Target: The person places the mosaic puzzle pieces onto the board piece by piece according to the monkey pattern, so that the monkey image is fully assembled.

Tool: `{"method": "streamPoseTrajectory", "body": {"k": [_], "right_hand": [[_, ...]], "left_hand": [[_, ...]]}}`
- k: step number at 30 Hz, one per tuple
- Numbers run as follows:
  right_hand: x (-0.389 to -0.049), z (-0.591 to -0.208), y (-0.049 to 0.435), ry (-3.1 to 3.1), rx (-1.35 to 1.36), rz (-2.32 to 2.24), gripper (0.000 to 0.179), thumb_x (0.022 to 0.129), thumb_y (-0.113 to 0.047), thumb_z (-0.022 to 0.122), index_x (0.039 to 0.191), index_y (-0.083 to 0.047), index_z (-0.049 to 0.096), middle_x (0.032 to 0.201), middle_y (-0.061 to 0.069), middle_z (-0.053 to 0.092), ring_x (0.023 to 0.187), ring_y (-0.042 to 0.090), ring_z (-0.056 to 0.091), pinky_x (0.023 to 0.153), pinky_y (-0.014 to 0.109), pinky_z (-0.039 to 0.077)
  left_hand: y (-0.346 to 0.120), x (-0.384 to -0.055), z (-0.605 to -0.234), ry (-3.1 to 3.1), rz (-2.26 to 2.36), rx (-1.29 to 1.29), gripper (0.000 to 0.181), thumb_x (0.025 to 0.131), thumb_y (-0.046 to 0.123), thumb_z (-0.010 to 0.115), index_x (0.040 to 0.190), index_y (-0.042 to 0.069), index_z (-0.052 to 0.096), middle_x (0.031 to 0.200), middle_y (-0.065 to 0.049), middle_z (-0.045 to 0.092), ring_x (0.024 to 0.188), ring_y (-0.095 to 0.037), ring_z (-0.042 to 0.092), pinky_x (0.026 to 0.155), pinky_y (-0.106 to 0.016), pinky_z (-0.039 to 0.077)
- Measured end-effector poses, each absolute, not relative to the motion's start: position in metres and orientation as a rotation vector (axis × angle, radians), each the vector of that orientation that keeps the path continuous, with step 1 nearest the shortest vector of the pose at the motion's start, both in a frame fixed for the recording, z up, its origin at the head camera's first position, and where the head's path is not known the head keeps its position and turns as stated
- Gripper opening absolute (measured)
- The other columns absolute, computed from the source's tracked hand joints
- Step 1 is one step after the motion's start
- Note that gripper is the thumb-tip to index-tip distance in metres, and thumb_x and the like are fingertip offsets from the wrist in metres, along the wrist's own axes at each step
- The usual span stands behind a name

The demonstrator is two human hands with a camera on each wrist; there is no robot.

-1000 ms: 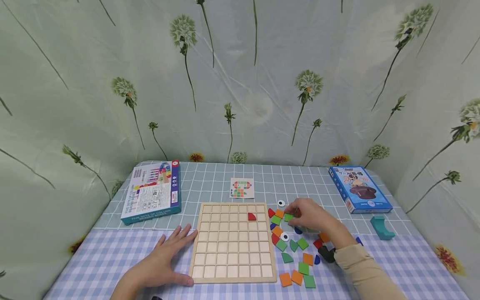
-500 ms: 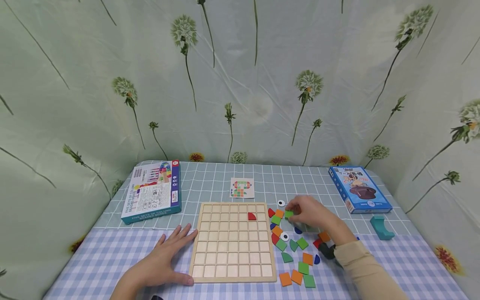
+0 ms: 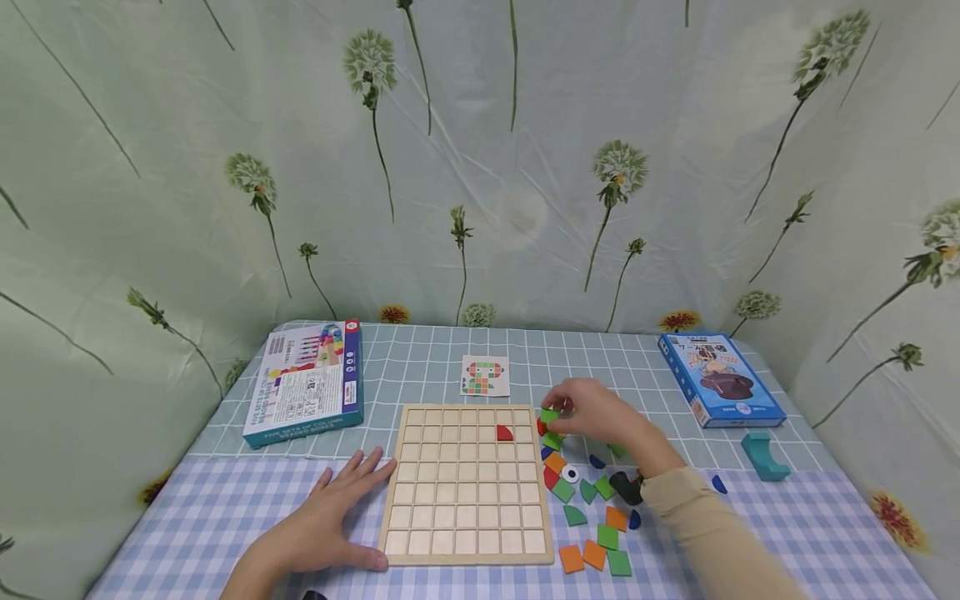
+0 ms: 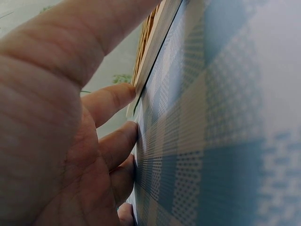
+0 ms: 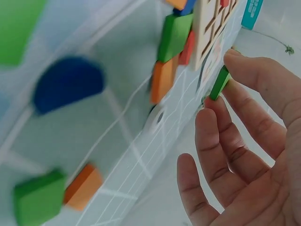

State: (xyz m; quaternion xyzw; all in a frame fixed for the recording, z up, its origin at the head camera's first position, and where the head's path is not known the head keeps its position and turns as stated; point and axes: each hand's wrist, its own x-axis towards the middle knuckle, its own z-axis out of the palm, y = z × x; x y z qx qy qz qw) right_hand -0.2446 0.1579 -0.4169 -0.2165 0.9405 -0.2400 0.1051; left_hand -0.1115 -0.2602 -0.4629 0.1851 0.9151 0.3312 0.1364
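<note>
My right hand [image 3: 596,408] pinches a light green square tile [image 5: 220,83] between thumb and fingers, held near the upper right edge of the wooden grid board [image 3: 465,564]. In the head view this tile overlaps other loose pieces. A red quarter-circle tile [image 3: 504,433] sits in one cell at the board's upper right; the other cells are bare wood. My left hand [image 3: 322,521] lies spread on the checked cloth, its thumb and fingertips right at the board's left edge, as the left wrist view also shows.
Loose orange squares [image 3: 572,558], green quarter-circles [image 3: 575,516], blue half-circles [image 3: 719,483] and a white eye disc [image 3: 570,473] lie right of the board. Behind it is a pattern card [image 3: 484,376]. Boxes stand at left [image 3: 307,383] and right [image 3: 722,379], near a teal curved block [image 3: 765,457].
My right hand has lifted the light green tile from the loose pieces and moved left with it, toward the board. The left hand has stayed in place.
</note>
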Motion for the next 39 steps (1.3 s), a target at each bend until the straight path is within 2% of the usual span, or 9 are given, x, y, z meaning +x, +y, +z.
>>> {"method": "streamPoseTrajectory", "body": {"k": [6, 20, 39], "right_hand": [[-0.250, -0.417, 0.137, 2.754, -0.716, -0.705, 0.019, 0.093, -0.020, 0.085, 0.110, -0.012, 0.081, 0.094, -0.003, 0.074, 0.088, 0.013, 0.066, 0.078, 0.027, 0.060], [-0.247, -0.424, 0.092, 2.676, -0.883, -0.761, 0.019, 0.093, -0.018, 0.085, 0.110, -0.013, 0.081, 0.101, -0.002, 0.076, 0.089, 0.011, 0.066, 0.079, 0.027, 0.058], [-0.245, -0.433, 0.072, 2.694, -0.923, -0.630, 0.018, 0.094, -0.020, 0.085, 0.111, -0.014, 0.082, 0.100, -0.002, 0.072, 0.085, 0.008, 0.064, 0.076, 0.026, 0.058]], "left_hand": [[-0.260, -0.112, -0.464, 2.651, 0.951, 0.538, 0.122, 0.068, 0.061, 0.095, 0.168, 0.020, 0.039, 0.178, -0.019, 0.024, 0.164, -0.056, 0.008, 0.118, -0.088, -0.001], [-0.261, -0.113, -0.464, 2.645, 0.951, 0.522, 0.121, 0.068, 0.061, 0.095, 0.168, 0.022, 0.039, 0.179, -0.018, 0.024, 0.165, -0.055, 0.008, 0.119, -0.087, -0.002], [-0.260, -0.112, -0.463, 2.655, 0.934, 0.516, 0.123, 0.066, 0.062, 0.096, 0.168, 0.022, 0.039, 0.179, -0.018, 0.025, 0.165, -0.055, 0.009, 0.119, -0.087, -0.001]]}}
